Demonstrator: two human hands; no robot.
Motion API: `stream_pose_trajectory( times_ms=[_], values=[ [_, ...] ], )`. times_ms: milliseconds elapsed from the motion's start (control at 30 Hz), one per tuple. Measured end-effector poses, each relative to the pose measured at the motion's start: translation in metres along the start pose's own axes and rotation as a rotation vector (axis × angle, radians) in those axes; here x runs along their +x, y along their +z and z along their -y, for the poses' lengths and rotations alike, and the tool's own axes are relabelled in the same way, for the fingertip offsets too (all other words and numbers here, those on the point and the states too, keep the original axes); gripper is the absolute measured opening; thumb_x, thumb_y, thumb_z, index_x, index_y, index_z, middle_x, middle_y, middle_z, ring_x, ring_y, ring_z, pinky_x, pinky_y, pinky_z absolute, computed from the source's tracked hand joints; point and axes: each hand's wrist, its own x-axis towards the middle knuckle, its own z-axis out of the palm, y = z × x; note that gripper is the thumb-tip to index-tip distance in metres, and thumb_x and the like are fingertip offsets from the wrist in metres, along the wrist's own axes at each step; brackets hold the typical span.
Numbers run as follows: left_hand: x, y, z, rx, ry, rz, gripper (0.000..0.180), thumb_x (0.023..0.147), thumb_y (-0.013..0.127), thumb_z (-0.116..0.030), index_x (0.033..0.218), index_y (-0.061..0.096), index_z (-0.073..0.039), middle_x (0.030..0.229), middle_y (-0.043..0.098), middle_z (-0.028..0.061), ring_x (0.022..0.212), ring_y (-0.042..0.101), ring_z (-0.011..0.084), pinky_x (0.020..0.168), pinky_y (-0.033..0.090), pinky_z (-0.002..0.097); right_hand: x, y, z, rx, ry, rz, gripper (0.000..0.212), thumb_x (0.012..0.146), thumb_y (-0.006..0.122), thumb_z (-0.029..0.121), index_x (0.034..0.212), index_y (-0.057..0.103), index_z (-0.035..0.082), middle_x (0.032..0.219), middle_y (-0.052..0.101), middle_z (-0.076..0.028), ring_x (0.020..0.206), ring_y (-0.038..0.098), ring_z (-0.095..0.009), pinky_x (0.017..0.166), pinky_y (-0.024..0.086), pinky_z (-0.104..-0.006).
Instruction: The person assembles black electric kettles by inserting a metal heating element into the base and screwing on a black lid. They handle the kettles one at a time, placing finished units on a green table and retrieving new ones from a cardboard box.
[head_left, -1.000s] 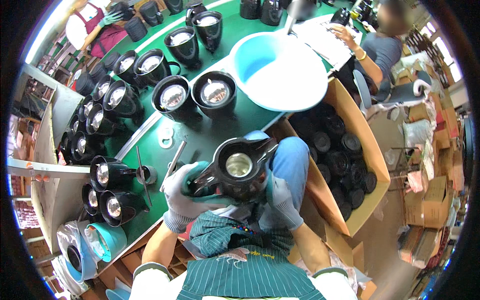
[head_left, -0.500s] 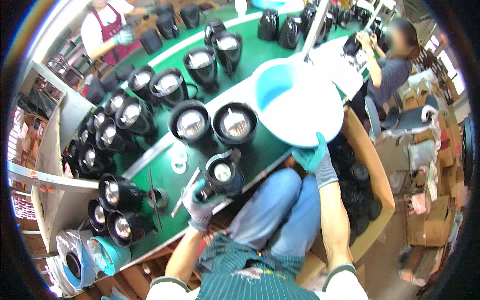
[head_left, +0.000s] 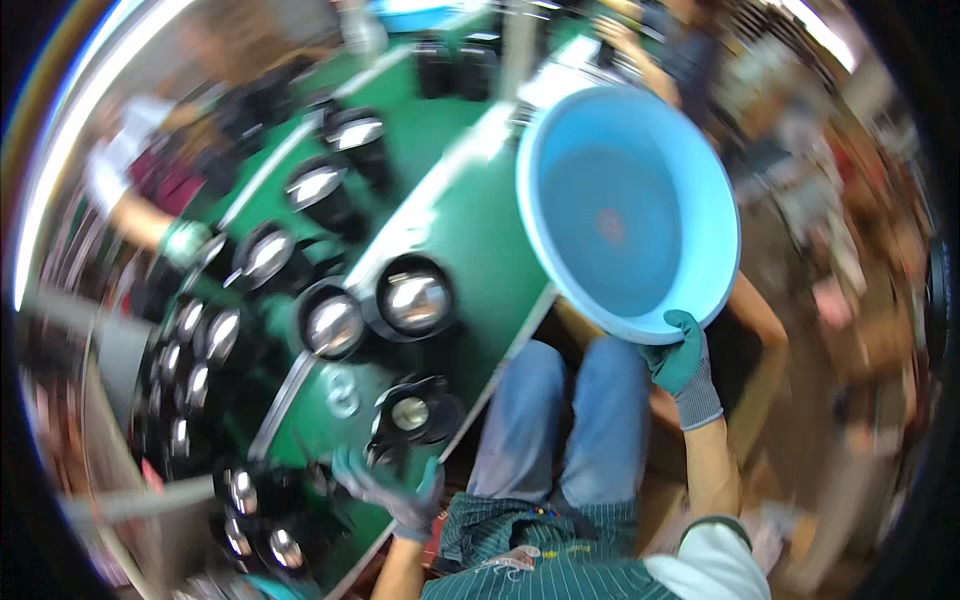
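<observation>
My right hand (head_left: 683, 365), in a green and grey glove, grips the lower rim of a large light-blue plastic basin (head_left: 565, 255) and holds it tilted up over the right edge of the green table (head_left: 470, 225). My left hand (head_left: 388, 488), also gloved, rests on the near side of a black round lamp housing (head_left: 410, 412) that sits at the table's front edge. It seems closed on the lamp's bracket, though the picture is blurred. My blue-trousered legs (head_left: 565, 420) are below the basin.
Several more black lamps with shiny reflectors, such as one (head_left: 415, 300) and another (head_left: 333, 322), stand in rows across the table's left and far side. A cardboard box (head_left: 765, 395) sits by my right knee. One person (head_left: 150, 190) works at the far left, another (head_left: 690, 50) at the top right.
My right hand has gone from the lamp to the blue basin and lifted it off the table, tilting it up. My left hand has set the lamp down at the table's front edge.
</observation>
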Motion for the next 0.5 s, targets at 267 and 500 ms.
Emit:
stream_pose_trajectory(
  times_ms=[267, 500],
  values=[
    [0.004, 0.089, -0.177, -1.138, 0.350, 0.729, 0.050, 0.100, 0.058, -0.022, 0.143, 0.053, 0.004, 0.142, 0.058, 0.0248, 0.133, 0.054, 0.0422, 0.117, 0.037, 0.0512, -0.266, -0.192, 0.019, -0.013, -0.800, -0.845, 0.029, 0.095, 0.067, 0.019, 0.118, 0.062, 0.003, 0.110, 0.063, -0.013, 0.104, 0.068, -0.029, 0.081, 0.067, -0.0467],
    [-0.026, 0.104, -0.283, -1.476, 0.160, 1.044, 0.034, 0.098, 0.053, -0.005, 0.127, 0.064, 0.008, 0.123, 0.067, 0.0209, 0.113, 0.065, 0.0295, 0.102, 0.049, 0.0364, -0.511, -0.279, -0.080, -0.462, -0.652, -2.066, 0.065, 0.093, 0.066, 0.023, 0.147, 0.045, -0.007, 0.117, 0.070, -0.023, 0.103, 0.071, -0.033, 0.087, 0.059, -0.0472]
  ],
)
